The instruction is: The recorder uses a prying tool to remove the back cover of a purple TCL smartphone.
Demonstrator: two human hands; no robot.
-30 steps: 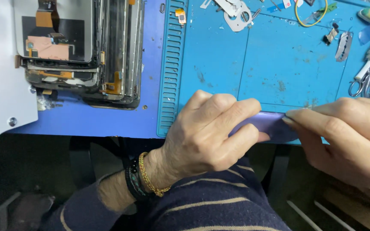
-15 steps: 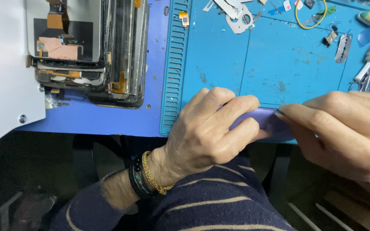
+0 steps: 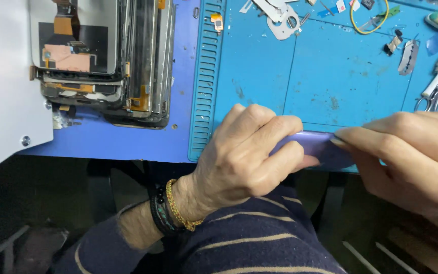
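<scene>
While the left hand [image 3: 244, 157] clamps the purple phone [image 3: 316, 148] steady at the mat's [image 3: 330, 81] lower edge, the right hand [image 3: 411, 162] pinches its end. Stacked screen panels [image 3: 112, 66]: upper left.

The left hand [image 3: 244, 157] comes up from the lower middle, knuckles up, fingers curled over in a closed grip — beaded bracelets ring its wrist above a striped sleeve. The right hand [image 3: 411, 162] enters from the right, fingers stretched leftward, fingertips pinched together.

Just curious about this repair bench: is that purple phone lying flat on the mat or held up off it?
Held up: the purple phone sits on edge between left hand and right hand at the blue mat edge.
</scene>
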